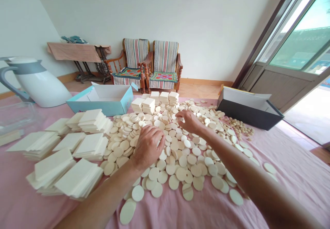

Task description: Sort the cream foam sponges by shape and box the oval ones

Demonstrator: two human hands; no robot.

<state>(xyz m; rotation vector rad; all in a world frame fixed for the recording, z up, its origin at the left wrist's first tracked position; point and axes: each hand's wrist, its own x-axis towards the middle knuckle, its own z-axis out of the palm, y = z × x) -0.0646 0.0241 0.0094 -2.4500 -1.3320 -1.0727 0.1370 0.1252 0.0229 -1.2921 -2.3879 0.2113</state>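
A wide heap of round, pale wooden discs (177, 146) covers the middle of the pink cloth. My left hand (149, 144) is over the near left part of this heap, its fingers curled down and closed. Whatever may be inside it is hidden by the back of the hand. Farther back and to the right, my right hand (189, 121) reaches into the discs with bent fingers. Pale discs show at its fingertips, but I cannot make out whether one is gripped. Stacks of square wooden pieces (90, 145) stand left of the heap, and smaller square stacks (149, 104) stand behind it.
A light blue box (103, 105) sits at the back left, a black box (247, 110) at the back right. Small wooden pieces (239, 127) lie beside the black box. A white jug (41, 84) and a clear container (18, 117) are at far left. Two chairs (165, 64) stand beyond.
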